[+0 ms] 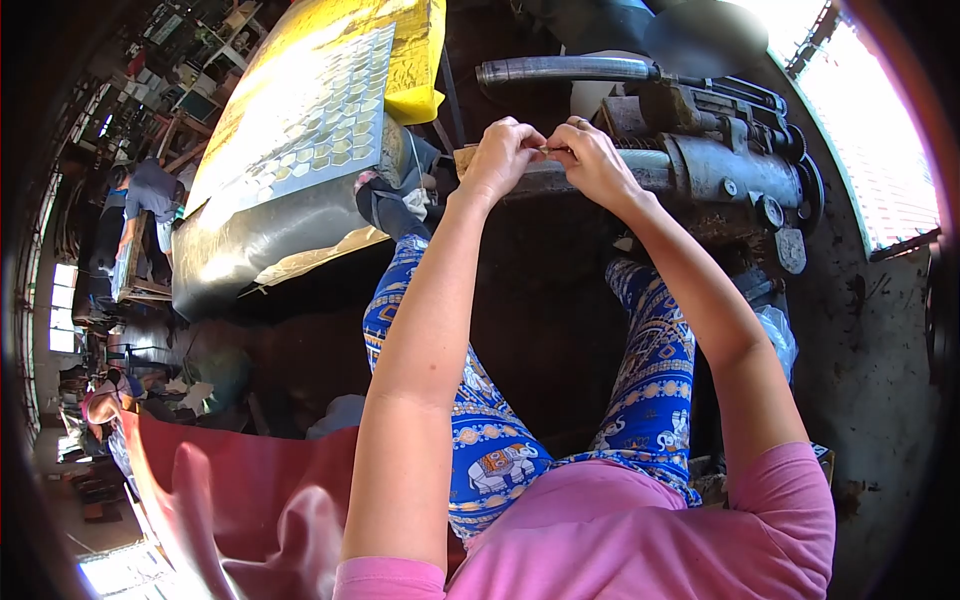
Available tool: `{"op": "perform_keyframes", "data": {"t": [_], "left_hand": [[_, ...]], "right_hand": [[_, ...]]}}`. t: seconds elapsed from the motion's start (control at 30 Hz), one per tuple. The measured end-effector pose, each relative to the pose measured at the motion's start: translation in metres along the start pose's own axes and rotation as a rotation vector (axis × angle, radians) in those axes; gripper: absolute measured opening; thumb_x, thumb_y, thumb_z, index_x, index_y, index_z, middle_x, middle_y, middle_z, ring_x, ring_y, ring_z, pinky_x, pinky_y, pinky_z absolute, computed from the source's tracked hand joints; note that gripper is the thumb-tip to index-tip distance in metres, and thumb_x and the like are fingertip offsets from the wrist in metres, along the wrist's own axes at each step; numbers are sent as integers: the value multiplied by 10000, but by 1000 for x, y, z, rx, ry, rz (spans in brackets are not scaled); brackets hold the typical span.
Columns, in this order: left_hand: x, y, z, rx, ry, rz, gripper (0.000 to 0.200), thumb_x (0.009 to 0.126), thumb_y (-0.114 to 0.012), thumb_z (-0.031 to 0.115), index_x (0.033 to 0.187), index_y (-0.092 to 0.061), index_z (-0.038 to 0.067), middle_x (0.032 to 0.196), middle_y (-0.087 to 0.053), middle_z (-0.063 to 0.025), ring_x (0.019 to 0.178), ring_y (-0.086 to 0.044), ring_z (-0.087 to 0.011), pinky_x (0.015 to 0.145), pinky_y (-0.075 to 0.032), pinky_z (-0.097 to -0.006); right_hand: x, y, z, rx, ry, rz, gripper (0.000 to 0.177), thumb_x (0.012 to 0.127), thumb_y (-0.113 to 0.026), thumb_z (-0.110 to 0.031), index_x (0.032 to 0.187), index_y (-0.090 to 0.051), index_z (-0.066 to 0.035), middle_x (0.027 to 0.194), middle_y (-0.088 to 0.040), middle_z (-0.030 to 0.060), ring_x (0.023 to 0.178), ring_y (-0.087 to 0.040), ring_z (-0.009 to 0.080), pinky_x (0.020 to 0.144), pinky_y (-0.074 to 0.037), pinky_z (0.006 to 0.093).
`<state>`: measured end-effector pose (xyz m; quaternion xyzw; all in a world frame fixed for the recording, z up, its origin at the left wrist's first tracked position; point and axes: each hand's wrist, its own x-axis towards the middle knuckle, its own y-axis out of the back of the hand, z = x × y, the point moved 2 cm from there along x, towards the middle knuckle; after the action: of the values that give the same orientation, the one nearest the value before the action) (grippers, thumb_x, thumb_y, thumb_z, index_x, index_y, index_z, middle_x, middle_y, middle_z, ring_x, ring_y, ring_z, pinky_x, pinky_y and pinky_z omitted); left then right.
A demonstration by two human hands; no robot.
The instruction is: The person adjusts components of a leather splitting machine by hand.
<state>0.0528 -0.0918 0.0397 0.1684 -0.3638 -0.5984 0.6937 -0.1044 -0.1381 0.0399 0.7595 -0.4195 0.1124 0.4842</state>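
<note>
Both my arms reach forward over the end of a grey metal machine (735,170). My left hand (503,155) is closed in a pinch, with its fingertips close to those of my right hand (590,158), which is pinched too. Between the fingertips is something small that I cannot make out. Beneath and beside my hands runs the machine's pale, rounded arm (645,170). A small tan piece (465,158) shows just left of my left hand.
To the left, a padded table with yellow covering (412,60) bears a sheet of hexagonal pieces (335,130). Red glossy material (230,500) hangs at the lower left. A person (152,195) bends over at the far left. A metal roller (565,68) lies beyond my hands.
</note>
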Motion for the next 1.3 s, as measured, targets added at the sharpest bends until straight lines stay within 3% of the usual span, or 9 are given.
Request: {"op": "perform_keyframes", "data": {"t": [0.1,0.3,0.37,0.5,0.6,0.8,1.1,1.13,1.3], "left_hand": [[-2,-1,0,115,-124,40,141,775,-699,6,914,-706,26,894,-628,-115,843,-647,-248,775,-525,-333],[-5,-1,5,183,-242,77,112,779,-679,33,890,-691,41,890,-612,-132,912,-595,-298,823,-492,-386],[-7,0,7,188,-248,73,117,774,-680,27,890,-692,42,893,-613,-132,913,-596,-296,822,-493,-382],[-5,3,9,157,-165,-12,127,782,-688,21,906,-709,34,954,-627,-150,990,-581,-304,917,-475,-388],[-3,4,5,117,-163,0,153,778,-683,12,929,-701,24,916,-625,-123,860,-638,-262,785,-518,-337],[-1,3,2,62,-95,-19,152,789,-684,-2,940,-699,8,912,-627,-116,849,-652,-234,769,-523,-311],[-2,17,19,150,-316,85,146,813,-671,45,955,-706,46,885,-626,-94,820,-640,-226,741,-500,-305],[0,25,29,50,-324,140,156,817,-674,69,967,-713,64,882,-635,-88,816,-638,-220,742,-495,-295],[-3,34,34,-26,-218,159,211,818,-689,84,1025,-719,59,897,-679,-83,827,-650,-183,773,-496,-280]], "right_hand": [[-4,0,-3,-19,5,-6,79,774,-607,50,844,-578,27,885,-579,205,849,-588,416,735,-474,477],[-14,-2,-9,9,23,64,92,789,-618,40,863,-569,15,884,-578,191,843,-589,400,721,-477,459],[-14,-2,-10,18,11,58,96,796,-636,29,875,-588,3,881,-581,161,846,-593,361,741,-472,423],[-11,2,-10,22,32,61,74,776,-613,55,836,-581,25,831,-602,194,826,-608,387,704,-495,439],[-3,4,0,98,-15,41,60,769,-638,43,827,-627,32,776,-639,180,789,-649,338,680,-513,384],[5,5,9,225,-177,-41,84,764,-655,39,846,-672,30,767,-679,168,728,-681,292,657,-527,335],[0,15,-14,82,96,202,48,767,-660,30,783,-624,4,754,-621,139,697,-589,299,625,-472,372],[4,27,-21,128,16,213,39,779,-662,10,806,-636,2,762,-620,143,717,-594,319,641,-477,373],[20,37,-25,85,61,166,41,802,-658,-24,836,-665,-1,768,-616,155,757,-612,327,676,-483,377]]}}
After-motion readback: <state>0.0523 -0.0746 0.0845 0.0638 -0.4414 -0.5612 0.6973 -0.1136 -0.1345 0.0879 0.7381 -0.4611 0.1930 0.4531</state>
